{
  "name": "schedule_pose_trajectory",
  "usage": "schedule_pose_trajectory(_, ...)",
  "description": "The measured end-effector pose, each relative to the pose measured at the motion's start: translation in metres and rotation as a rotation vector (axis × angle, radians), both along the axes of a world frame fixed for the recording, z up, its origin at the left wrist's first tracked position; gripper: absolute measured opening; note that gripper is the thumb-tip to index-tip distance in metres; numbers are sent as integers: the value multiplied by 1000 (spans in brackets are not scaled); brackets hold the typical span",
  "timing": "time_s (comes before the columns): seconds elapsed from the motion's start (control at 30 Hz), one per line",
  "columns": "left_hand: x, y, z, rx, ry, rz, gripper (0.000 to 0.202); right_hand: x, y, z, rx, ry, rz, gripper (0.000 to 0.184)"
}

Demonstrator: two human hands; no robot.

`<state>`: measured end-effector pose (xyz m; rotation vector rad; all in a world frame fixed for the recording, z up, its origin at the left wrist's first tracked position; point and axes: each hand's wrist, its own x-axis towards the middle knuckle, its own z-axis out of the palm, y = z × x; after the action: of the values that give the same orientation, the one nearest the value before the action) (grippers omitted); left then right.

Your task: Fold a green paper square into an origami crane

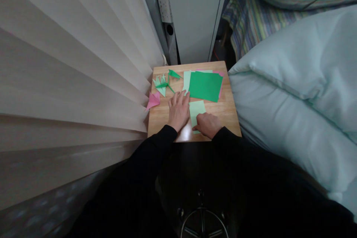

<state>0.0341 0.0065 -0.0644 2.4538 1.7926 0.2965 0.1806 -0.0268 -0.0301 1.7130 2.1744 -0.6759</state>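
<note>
A light green folded paper (197, 108) lies flat on the small wooden table, near its front edge. My right hand (208, 124) is curled closed on the lower right part of it, with the thumb low against the paper; what lies under the fingers is hidden. Palm down to the left is my left hand (179, 111), its fingers stretched out over the wood. Its fingertips are close to the paper's left edge and to the stack behind. That stack has a dark green sheet (205, 86) on top, with light green and pink sheets showing beneath.
At the table's (164, 121) left side are a dark green folded crane (167, 84), a light green folded piece (161, 90) and a pink one (153, 100) against the pleated curtain (111, 81). A white cabinet (195, 22) stands behind; pale bedding (279, 100) borders the right.
</note>
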Motion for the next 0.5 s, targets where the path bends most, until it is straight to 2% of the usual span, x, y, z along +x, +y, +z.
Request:
schedule_pose_trajectory(0.13, -3, -26, 10, -4, 35, -113, 34, 1, 2, 0, 10, 16, -36, 45)
schedule_pose_trajectory(0.23, -3, -40, 12, -49, 97, -140, 33, 1, 3, 0, -6, 17, -42, 45)
schedule_pose_trajectory(0.33, 1, -42, 12, -58, 160, -158, 41, 1, 3, 0, -10, 21, -32, 42)
schedule_pose_trajectory(0.5, 10, -32, 9, -60, 276, -165, 41, 2, 1, 0, 9, 11, -10, 40)
